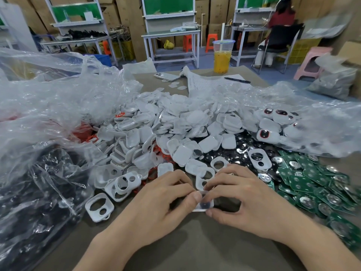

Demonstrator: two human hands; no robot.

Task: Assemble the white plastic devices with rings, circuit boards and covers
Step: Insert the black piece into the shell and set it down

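Both hands meet at the near centre of the worktop [185,241]. The left hand [160,196] and right hand [242,194] pinch one white device [204,204] between thumbs and curled fingers, apparently pressing its parts together. Most of the work looks left. Empty white shells [156,130] are heaped beyond, green circuit boards [320,182] lie right and red rings [90,138] left. Only a few finished devices [264,133] sit far right. Open room is nearest the body; piles crowd the other sides.

Drink cup [222,57], phone [167,76], pen [237,80] near seemingly printed paper [207,84].
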